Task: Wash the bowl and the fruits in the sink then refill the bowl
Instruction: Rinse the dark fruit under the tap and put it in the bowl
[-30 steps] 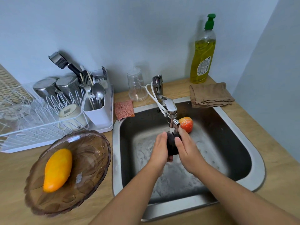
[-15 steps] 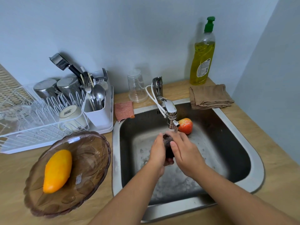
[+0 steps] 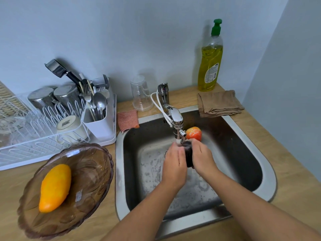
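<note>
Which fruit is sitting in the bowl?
The yellow mango, alone in the brown bowl. The red fruit lies in the sink, and the dark fruit is under the tap.

The scene was evenly and softly lit, fairly bright, with a cool cast on the wall (image 3: 121, 40). The soap bottle (image 3: 210, 66) threw only a faint, soft shadow to its left. Small highlights glinted on the faucet (image 3: 176, 117) and the bowl (image 3: 90, 171) rim; the sink (image 3: 243, 153) was dark on its right side. The dark fruit (image 3: 189, 156) read nearly black, without detail. Wide-angle bending stretched the forearms (image 3: 139, 211) and smeared the dish rack (image 3: 26, 136) at the left edge.
</note>
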{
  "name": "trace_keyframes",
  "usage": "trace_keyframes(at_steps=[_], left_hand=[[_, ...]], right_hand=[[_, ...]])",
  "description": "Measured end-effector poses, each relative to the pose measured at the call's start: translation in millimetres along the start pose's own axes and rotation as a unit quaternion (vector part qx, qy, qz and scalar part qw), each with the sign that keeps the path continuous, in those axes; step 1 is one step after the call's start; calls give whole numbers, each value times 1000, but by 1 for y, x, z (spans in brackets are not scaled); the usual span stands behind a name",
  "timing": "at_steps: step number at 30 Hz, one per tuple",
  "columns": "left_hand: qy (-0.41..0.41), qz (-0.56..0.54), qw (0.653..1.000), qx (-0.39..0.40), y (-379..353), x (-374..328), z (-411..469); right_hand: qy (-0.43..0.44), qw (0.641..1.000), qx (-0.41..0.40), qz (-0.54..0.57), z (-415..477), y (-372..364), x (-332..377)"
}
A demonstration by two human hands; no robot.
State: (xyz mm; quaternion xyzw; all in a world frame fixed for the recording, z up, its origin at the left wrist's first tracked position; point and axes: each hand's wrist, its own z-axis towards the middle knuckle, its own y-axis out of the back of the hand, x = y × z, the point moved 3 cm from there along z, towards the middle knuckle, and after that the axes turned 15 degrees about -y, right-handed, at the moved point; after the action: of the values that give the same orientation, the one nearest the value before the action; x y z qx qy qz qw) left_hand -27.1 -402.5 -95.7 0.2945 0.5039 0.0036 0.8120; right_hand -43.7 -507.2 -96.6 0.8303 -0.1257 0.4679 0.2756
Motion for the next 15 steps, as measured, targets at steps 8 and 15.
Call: trace_keyframes(at_steps=[8, 15], left_hand=[[140, -156, 977, -40, -6, 10, 3], [-2, 22, 998, 59, 3, 0, -2]], right_hand=[[205, 968, -11, -146, -23, 2, -5], [-94, 992, 87, -13, -1, 3, 8]])
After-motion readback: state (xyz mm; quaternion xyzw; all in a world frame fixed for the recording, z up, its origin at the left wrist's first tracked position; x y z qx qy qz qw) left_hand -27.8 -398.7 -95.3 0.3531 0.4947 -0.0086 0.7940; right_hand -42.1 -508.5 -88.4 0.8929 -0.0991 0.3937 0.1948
